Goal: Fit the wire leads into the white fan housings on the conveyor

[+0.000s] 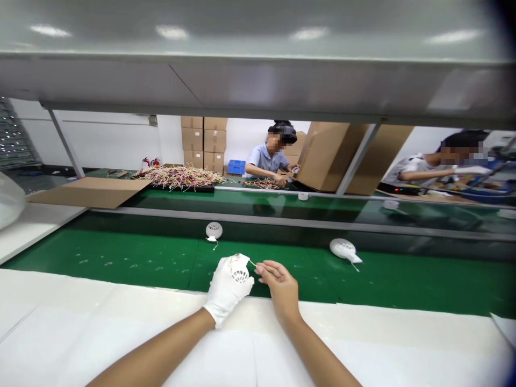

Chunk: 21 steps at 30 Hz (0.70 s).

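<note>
Now | gloved left hand point(226, 293) gripping white vented housing point(239, 273) | bare right hand point(281, 286) pinching its wire point(252, 263)

You're working in a factory: green conveyor belts point(121, 258) run before you, with stacked cardboard boxes point(203, 142) and a worker point(268, 156) beyond.

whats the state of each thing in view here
white-gloved left hand, shut on round white plastic grilled housing
thin pale lead, sticking out of held housing
bare right hand, fingertips pinching lead
second white housing, upright on green conveyor belt
third white housing, lying tilted on belt
flat brown cardboard sheet, lying flat
</note>
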Tool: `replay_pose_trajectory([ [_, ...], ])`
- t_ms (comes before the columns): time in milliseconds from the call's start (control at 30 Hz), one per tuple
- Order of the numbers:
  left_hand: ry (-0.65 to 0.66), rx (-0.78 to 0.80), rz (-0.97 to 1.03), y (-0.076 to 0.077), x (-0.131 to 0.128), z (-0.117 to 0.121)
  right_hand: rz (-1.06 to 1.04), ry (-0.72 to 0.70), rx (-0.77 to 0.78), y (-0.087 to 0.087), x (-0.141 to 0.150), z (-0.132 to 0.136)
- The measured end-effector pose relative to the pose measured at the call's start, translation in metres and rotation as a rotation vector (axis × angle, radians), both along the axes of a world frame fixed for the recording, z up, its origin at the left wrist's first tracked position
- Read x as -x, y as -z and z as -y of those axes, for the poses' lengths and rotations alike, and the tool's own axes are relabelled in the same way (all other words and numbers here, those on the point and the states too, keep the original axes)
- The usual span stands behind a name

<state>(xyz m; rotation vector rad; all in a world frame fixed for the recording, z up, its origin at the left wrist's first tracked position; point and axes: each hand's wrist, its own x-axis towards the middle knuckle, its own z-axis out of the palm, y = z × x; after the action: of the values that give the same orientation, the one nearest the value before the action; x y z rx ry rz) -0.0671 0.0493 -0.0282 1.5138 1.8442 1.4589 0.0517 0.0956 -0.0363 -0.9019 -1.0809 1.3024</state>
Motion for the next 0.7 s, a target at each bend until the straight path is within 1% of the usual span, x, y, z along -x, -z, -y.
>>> replay_pose_trajectory([
  [133, -0.016, -0.005, 0.041, 0.0037, -0.0032, -0.0022, -0.060, 0.023, 0.022, 0.0012, -0.0008, -0.0025],
  [267, -0.064, 0.014, -0.026, 0.0035, -0.0037, -0.0038, -0.086, -0.045, 0.020, -0.0010, -0.0005, -0.0020],
  [367, -0.034, 0.017, -0.036, 0.0016, -0.0020, -0.0049, -0.098, -0.077, 0.020, -0.0012, -0.0006, -0.0006],
  [533, 0.017, 0.004, -0.098, 0.0016, -0.0013, -0.0089, -0.087, -0.081, 0.062, 0.0024, -0.0013, -0.0010],
  [633, 0.042, -0.007, -0.044, 0.0033, -0.0031, -0.0104, -0.072, -0.073, 0.061, 0.0037, -0.0009, -0.0023],
  [700, 0.084, -0.010, 0.071, 0.0038, -0.0043, -0.0099, -0.061, -0.061, 0.053, 0.0036, -0.0003, -0.0029],
])
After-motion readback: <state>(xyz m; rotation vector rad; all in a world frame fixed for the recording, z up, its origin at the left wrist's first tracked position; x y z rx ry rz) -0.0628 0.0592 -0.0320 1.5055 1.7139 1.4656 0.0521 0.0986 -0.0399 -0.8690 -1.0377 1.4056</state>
